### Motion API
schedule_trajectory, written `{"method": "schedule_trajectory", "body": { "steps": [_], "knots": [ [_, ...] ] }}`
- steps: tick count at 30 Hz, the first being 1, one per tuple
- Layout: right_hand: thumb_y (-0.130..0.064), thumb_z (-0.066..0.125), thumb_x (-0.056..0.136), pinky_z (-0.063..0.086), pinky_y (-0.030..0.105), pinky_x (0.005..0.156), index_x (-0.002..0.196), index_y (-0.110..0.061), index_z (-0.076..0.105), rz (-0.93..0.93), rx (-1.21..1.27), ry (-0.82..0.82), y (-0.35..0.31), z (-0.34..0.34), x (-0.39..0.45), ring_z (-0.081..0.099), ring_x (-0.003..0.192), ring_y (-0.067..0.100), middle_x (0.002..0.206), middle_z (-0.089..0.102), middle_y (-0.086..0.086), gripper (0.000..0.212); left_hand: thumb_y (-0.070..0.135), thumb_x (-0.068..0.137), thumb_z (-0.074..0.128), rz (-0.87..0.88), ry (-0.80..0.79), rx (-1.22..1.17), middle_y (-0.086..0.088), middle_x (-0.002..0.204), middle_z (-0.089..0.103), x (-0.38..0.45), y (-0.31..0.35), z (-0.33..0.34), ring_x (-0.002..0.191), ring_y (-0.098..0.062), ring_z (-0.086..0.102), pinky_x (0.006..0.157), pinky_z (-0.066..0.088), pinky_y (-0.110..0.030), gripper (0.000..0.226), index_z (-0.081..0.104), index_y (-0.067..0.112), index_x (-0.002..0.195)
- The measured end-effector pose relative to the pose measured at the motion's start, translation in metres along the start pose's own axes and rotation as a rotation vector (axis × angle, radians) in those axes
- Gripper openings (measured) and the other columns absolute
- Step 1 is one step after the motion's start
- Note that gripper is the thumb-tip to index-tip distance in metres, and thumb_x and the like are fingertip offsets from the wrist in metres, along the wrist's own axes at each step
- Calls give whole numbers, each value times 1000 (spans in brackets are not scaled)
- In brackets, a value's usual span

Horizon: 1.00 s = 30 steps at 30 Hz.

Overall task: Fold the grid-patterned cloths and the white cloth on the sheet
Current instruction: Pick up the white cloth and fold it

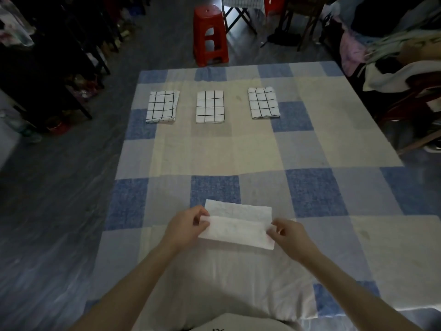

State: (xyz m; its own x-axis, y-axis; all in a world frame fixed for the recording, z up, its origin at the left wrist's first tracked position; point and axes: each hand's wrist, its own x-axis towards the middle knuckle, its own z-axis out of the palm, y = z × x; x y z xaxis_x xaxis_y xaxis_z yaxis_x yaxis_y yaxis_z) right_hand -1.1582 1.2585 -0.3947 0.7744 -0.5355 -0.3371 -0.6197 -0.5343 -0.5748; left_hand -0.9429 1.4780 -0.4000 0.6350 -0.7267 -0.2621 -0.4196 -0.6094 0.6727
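Observation:
A white cloth (237,225) lies near me on the blue-and-cream checked sheet (238,149), its near half turned up over the far half. My left hand (186,226) pinches the left end of the turned-up edge. My right hand (287,232) pinches the right end. Three folded grid-patterned cloths lie in a row at the far side of the sheet: left cloth (162,106), middle cloth (210,106), right cloth (263,103).
A red plastic stool (210,35) stands on the floor beyond the sheet. Dark furniture (59,68) lines the left side. Piled clothes and a chair (401,68) crowd the right edge. Grey floor surrounds the sheet.

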Motion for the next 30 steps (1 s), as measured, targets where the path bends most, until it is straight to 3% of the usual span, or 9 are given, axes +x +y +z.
{"method": "schedule_trajectory", "body": {
  "steps": [4,7,11,14,16,20,23,27,30],
  "knots": [
    [-29,62,88,39,30,59,63,-26,48,157,-1,50,0,0,21,56,67,17,68,57,-4,29,26,84,70,-82,52,-1,2,80,64,26,9,4,75,-14,62,70,51,-35,14,58,30,91],
    [-31,61,86,38,32,56,67,-16,50,202,-17,83,-1,1,32,55,65,20,67,55,1,27,27,84,69,-87,71,23,5,77,61,41,13,5,73,-14,60,66,50,-34,14,57,30,90],
    [-31,59,88,35,31,53,66,-18,45,243,-69,106,-3,2,40,50,63,17,66,52,0,29,27,86,68,-92,70,57,7,71,56,51,12,7,69,-12,57,63,48,-35,12,56,28,89],
    [-33,60,87,42,33,57,66,-21,45,264,-75,109,-1,5,43,54,67,19,69,55,-1,28,28,86,66,-90,36,70,10,75,57,54,6,10,70,-11,57,61,48,-34,13,54,30,89],
    [-34,59,87,43,33,59,66,-23,44,268,-88,112,-1,5,45,55,70,19,72,56,-1,28,25,84,66,-7,75,142,11,86,58,52,1,14,78,-13,56,65,48,-33,16,56,28,96],
    [-35,58,89,39,31,58,71,-23,48,275,-123,135,-1,7,46,55,72,19,76,58,0,24,20,81,55,392,222,398,-3,109,54,37,9,33,94,-23,50,78,44,-37,26,56,20,106],
    [-34,59,88,44,33,62,80,-21,49,289,-115,163,-5,8,47,55,75,19,82,57,-1,18,15,75,60,634,75,492,2,104,55,12,20,60,90,-20,52,72,45,-34,26,56,24,99],
    [-34,60,89,47,34,73,104,-20,48,188,-136,131,-9,10,48,53,90,20,106,43,-2,24,28,90,49,506,-4,505,7,106,55,-8,18,83,93,-17,52,75,46,-33,17,55,30,105],
    [-40,63,86,46,32,78,104,-20,50,166,-149,55,-11,7,52,48,94,19,106,35,-3,30,30,91,48,478,41,514,8,108,55,-15,22,84,93,-16,52,75,46,-33,17,56,30,106]
  ]
}}
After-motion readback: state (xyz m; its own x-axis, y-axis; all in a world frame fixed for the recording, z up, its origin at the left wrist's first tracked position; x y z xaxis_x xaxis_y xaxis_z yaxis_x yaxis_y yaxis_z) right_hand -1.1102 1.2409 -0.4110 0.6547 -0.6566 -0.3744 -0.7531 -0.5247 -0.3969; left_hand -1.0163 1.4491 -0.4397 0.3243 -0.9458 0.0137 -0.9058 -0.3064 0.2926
